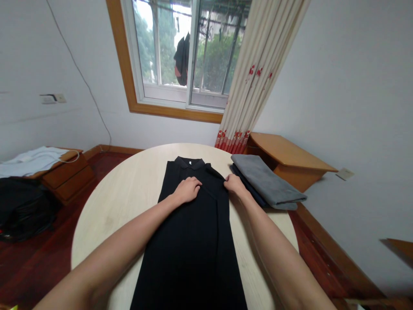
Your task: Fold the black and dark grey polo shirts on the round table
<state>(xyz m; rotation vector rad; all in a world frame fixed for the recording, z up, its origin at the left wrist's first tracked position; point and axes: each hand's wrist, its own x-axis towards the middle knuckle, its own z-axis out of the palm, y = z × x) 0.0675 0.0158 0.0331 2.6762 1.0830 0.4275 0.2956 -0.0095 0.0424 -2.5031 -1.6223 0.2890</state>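
A black collared shirt point(193, 241) lies lengthwise on the round pale wooden table point(129, 193), collar away from me, its sides folded inward. My left hand point(187, 189) rests on the upper chest of the shirt with fingers curled loosely, pressing the fabric down. My right hand point(234, 184) pinches the shirt's folded right edge near the shoulder, fingers closed on the cloth.
Folded grey and dark garments point(266, 185) are stacked at the table's right edge. A low wooden cabinet point(287, 161) stands behind them by the curtain point(258, 73). At left, a wooden drawer unit point(64, 172) carries white cloth, beside a black bag point(22, 209) on the floor.
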